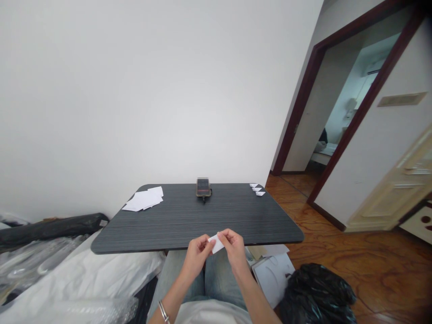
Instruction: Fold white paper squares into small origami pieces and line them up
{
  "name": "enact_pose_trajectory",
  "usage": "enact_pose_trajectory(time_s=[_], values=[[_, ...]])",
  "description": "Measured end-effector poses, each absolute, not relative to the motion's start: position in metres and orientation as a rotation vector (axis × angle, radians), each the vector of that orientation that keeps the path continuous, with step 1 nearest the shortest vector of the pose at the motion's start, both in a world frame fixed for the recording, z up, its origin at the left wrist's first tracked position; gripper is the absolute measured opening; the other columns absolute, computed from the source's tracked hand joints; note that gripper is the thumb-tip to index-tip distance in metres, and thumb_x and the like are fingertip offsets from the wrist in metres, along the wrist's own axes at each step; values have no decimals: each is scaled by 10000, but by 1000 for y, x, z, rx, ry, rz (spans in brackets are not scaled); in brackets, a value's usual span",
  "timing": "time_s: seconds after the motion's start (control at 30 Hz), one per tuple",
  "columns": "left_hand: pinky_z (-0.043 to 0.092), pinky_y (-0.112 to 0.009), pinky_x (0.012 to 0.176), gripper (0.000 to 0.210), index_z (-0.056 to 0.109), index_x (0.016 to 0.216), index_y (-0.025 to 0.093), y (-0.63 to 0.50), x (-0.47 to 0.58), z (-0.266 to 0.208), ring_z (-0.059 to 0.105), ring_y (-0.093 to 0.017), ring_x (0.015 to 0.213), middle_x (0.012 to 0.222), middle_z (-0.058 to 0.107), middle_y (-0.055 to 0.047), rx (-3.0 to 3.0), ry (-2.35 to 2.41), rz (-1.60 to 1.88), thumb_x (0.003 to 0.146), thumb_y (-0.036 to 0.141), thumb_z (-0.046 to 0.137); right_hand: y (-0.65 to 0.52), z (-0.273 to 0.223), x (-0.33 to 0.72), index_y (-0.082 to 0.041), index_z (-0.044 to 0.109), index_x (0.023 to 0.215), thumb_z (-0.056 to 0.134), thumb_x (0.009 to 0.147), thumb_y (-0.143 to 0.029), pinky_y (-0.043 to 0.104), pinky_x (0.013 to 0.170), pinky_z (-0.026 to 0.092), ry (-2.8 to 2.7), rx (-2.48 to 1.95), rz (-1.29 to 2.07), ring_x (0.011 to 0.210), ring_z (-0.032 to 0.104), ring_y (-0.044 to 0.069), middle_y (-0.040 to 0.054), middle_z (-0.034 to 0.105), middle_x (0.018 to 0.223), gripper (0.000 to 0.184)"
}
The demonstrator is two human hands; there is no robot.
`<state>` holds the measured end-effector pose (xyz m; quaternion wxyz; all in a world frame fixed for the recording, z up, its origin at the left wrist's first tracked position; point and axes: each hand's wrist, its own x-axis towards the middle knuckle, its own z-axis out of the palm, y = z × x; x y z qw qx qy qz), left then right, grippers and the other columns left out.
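Observation:
A small white piece of paper [216, 243], apparently folded, is held between my two hands just at the near edge of the dark table [189, 222]. My left hand [198, 252] pinches its left end between thumb and fingers. At the other end, my right hand [233, 245] grips the paper the same way, thumb on top. Both hands are over my lap. On the table's far left lies a loose stack of white paper sheets [145, 199]. Several small folded white papers [257, 189] sit in a row at the far right corner.
A phone-like device on a stand [203, 187] with a cable stands at the table's back, near the white wall [168, 90]. A black plastic bag [315, 294] and a white paper bag [272, 276] are on the right floor. Plastic-wrapped items [40, 261] lie left.

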<state>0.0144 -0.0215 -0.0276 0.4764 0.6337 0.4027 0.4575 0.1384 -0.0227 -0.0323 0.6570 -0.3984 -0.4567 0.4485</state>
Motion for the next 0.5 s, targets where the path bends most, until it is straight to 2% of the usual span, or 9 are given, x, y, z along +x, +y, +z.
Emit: enact_pose_trajectory(time_s=[0.23, 0.5], values=[[303, -196, 477, 360, 509, 574, 145, -24, 13, -19, 409, -98, 484, 500, 463, 29, 1516, 1015, 1209, 775, 443, 487, -26, -29, 135, -153, 628, 765, 635, 692, -292, 234, 531, 420, -1049, -894, 1017, 579, 549, 141, 20, 631, 647, 157], [299, -199, 470, 382, 519, 561, 142, -23, 11, -19, 399, -97, 471, 491, 466, 30, 1452, 998, 1276, 787, 446, 471, -27, -30, 134, -155, 589, 861, 598, 736, -284, 190, 444, 367, -1173, -919, 1029, 526, 507, 114, -21, 539, 586, 180]])
